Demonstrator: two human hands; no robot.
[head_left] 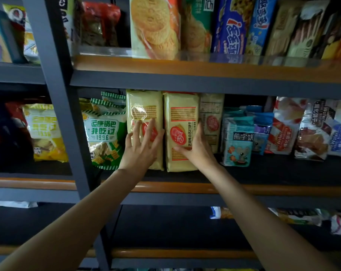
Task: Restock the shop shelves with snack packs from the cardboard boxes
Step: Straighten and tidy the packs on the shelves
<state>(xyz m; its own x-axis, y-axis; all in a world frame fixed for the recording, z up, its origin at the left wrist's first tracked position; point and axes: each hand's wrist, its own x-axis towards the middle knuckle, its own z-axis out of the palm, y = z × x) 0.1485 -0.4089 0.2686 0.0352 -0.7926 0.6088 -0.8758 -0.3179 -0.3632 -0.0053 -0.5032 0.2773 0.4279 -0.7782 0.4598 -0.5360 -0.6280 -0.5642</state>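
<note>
Spread flat, the left hand presses one upright cracker pack while the right hand grips the neighbour pack at its three o'clock.

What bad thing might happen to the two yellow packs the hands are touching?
The left yellow pack and right yellow pack stand upright, so they might tip forward when the left hand and right hand let go. The left hand presses flat on its pack; pushing hard could crush what's inside.
</note>
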